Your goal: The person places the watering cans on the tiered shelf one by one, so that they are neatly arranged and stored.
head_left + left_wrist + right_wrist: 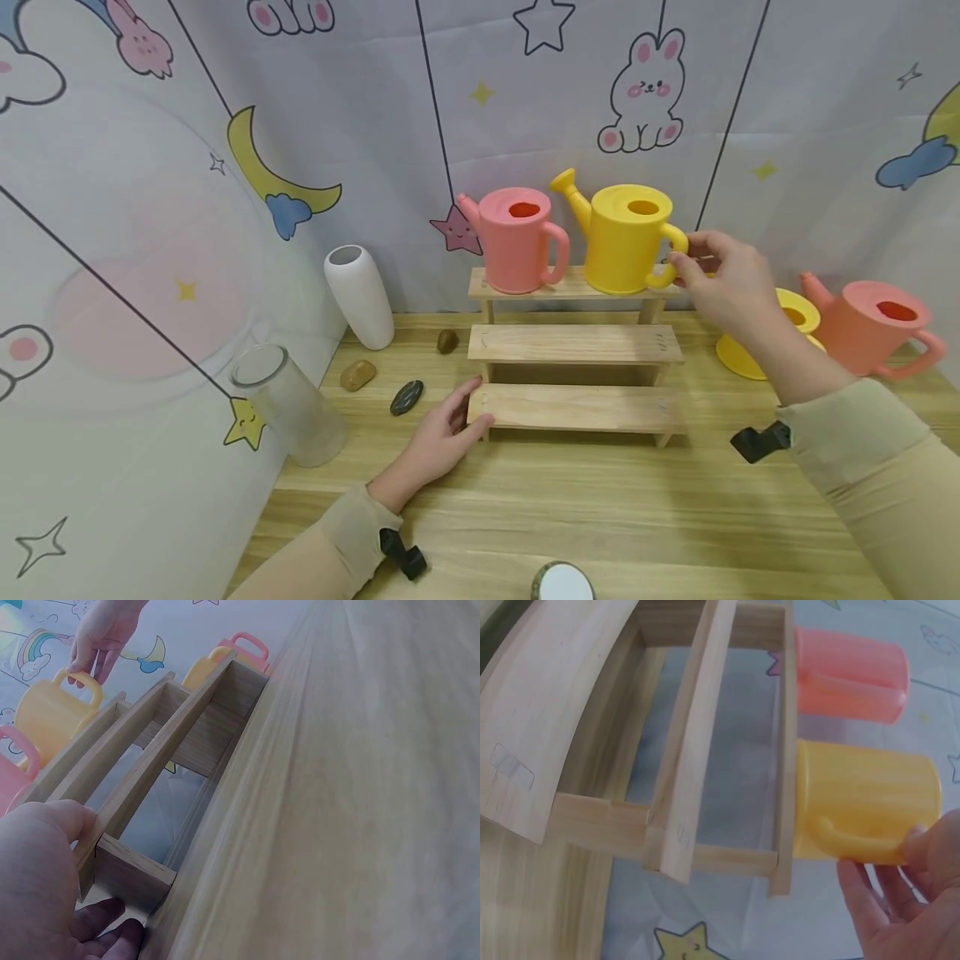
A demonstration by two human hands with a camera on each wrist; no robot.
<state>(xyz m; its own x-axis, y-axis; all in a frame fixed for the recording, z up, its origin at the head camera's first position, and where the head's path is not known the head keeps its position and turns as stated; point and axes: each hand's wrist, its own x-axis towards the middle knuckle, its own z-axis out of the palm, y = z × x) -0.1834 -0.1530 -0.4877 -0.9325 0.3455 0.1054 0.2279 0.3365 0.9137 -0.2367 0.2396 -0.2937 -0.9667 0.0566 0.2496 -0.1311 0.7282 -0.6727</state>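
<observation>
A yellow watering can [626,242] stands on the top step of a three-step wooden stand [573,407]. My right hand [723,279] pinches its handle between thumb and fingers; the right wrist view shows the fingertips at the handle [862,846]. To its left on the same step is a pink watering can [516,242], its handle turned right. My left hand [442,433] grips the left end of the lowest step, and in the left wrist view its thumb [71,817] lies against the plank with the fingers curled below.
Right of the stand are a second yellow watering can [738,354], partly behind my forearm, and another pink one [870,329]. At left stand a white vase [362,298] and a clear glass vase [300,417], near several stones [407,398]. A white-topped round object [562,582] is at the front.
</observation>
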